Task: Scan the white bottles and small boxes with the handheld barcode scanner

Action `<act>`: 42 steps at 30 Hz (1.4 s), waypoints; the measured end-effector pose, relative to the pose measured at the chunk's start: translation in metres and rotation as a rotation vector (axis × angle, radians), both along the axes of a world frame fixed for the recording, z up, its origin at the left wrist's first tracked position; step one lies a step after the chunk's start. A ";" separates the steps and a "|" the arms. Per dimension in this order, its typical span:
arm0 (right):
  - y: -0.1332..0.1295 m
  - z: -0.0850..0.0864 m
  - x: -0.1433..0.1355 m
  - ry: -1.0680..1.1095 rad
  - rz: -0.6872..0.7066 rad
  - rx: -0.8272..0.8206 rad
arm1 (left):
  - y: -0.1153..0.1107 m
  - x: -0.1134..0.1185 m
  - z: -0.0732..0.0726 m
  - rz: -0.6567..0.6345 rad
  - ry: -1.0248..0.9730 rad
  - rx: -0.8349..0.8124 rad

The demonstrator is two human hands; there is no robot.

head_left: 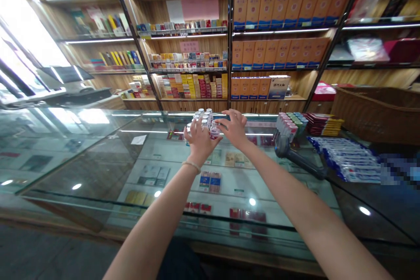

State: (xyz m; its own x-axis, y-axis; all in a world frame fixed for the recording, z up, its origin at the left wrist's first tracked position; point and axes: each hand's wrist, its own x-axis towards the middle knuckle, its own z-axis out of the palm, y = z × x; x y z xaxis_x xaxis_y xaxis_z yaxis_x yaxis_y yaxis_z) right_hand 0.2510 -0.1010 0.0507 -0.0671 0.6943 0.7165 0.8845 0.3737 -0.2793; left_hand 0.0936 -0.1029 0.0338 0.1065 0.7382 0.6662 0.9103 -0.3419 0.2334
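Observation:
A tight cluster of small clear bottles (214, 131) with pale caps stands on the glass counter (183, 175). My left hand (199, 140), a light band on its wrist, is spread against the near left side of the cluster and partly hides it. Its thumb points right, below the nearest bottle. On the other side, my right hand (235, 127) has its thumb and forefinger apart, with the thumb tip beside the right-hand bottle. Whether that thumb touches the bottle I cannot tell.
A barcode scanner (300, 157) lies on the right, near coloured tubes (290, 124), stacked red and yellow packets (323, 124) and blue-white packets (348, 157). A brown basket (377, 113) stands behind them. A paper slip (138, 140) lies left. Stocked shelves (188, 70) line the wall.

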 end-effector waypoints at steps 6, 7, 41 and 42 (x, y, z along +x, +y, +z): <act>0.007 -0.002 -0.016 -0.057 0.010 -0.044 | 0.005 -0.015 -0.006 -0.004 0.060 0.023; 0.008 -0.003 -0.018 -0.067 0.011 -0.052 | 0.006 -0.017 -0.007 0.006 0.074 0.020; 0.015 -0.052 -0.024 -0.095 0.026 -0.047 | 0.009 -0.046 0.000 0.112 0.068 0.080; 0.014 -0.053 -0.024 -0.083 0.035 -0.045 | 0.009 -0.048 0.001 0.093 0.069 0.093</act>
State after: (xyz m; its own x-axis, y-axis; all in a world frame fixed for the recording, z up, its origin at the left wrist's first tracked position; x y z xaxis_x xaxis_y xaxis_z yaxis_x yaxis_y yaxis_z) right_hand 0.2272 -0.0872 -0.0022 -0.1494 0.7217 0.6759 0.8919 0.3934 -0.2229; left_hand 0.0455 -0.0938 0.0344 0.0885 0.6822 0.7257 0.9520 -0.2723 0.1399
